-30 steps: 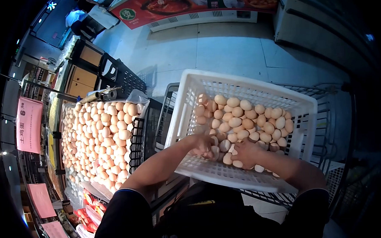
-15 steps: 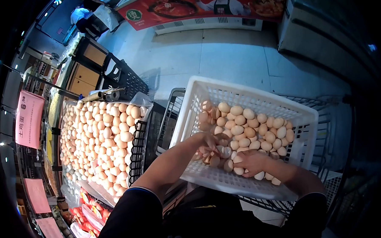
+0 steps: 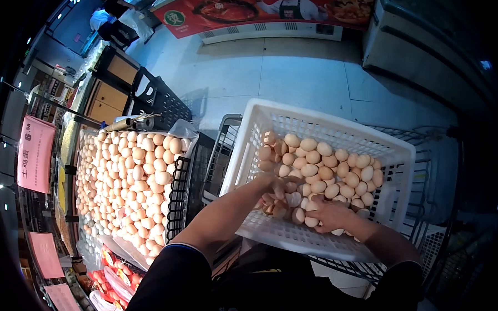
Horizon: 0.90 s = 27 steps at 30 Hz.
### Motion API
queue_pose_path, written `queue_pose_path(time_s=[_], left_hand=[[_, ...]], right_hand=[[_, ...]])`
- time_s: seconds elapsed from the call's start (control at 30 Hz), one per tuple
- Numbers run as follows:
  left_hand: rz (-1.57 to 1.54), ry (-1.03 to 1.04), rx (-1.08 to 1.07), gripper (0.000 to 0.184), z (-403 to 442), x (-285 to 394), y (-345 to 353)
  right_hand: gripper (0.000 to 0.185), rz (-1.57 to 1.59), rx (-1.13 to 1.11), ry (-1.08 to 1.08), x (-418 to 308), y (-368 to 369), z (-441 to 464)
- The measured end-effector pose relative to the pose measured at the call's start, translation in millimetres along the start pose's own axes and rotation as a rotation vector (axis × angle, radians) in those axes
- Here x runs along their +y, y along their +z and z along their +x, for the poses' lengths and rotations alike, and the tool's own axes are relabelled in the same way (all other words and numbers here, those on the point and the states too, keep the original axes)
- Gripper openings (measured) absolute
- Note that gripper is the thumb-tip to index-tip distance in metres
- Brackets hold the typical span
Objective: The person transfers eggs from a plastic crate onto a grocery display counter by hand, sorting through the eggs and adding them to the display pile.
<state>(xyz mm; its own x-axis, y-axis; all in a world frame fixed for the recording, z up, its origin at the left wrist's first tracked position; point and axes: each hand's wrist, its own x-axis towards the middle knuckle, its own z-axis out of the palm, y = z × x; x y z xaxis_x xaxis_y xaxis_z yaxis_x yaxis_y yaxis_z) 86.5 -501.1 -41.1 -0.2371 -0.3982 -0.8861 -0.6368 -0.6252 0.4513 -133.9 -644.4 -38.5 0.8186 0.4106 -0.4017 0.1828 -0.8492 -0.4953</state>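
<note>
A white perforated plastic crate (image 3: 319, 118) rests on a metal shopping cart, with many brown and pale eggs (image 3: 325, 160) inside. My left hand (image 3: 274, 189) is in the crate's near left part, fingers curled at some eggs; what it grips is blurred and partly hidden. Near the crate's front side, my right hand (image 3: 330, 214) lies over other eggs, its fingers bent around a pale egg (image 3: 311, 206). Left of the crate, a large heap of eggs (image 3: 133, 177) fills a plastic-lined display with a black grid edge.
Pink price signs (image 3: 36, 153) hang at the far left. Red-netted packages (image 3: 113, 284) lie below the egg heap. A black basket (image 3: 160, 98) stands beyond it. A red-fronted freezer (image 3: 265, 10) is ahead, another cabinet (image 3: 405, 43) at right. Two people stand at the far upper left.
The view has shifted slightly. My left hand has moved a little up and right from its place a second ago, while my right hand stays over the near eggs.
</note>
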Motion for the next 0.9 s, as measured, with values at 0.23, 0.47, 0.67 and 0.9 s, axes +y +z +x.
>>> queue_pose_path(time_s=[0.23, 0.47, 0.67, 0.9], left_hand=[[-0.083, 0.033, 0.062, 0.074, -18.8, 15.8, -1.3], [-1.162, 0.637, 0.041, 0.068, -60.7, 32.9, 8.3], [-1.518, 1.18, -0.071, 0.076, -93.8, 39.2, 28.5], [-1.585, 1.54, 0.302, 0.069, -185.9, -3.0, 91.0]], right_hand=[[0.044, -0.003, -0.086, 0.082, -11.0, -6.3, 9.9], [0.044, 0.203, 0.038, 0.191, -14.3, -14.0, 1.5], [0.049, 1.829, 0.243, 0.233, -5.5, -31.4, -23.3], [0.058, 2.417, 0.201, -0.061, -97.7, -123.7, -9.6]])
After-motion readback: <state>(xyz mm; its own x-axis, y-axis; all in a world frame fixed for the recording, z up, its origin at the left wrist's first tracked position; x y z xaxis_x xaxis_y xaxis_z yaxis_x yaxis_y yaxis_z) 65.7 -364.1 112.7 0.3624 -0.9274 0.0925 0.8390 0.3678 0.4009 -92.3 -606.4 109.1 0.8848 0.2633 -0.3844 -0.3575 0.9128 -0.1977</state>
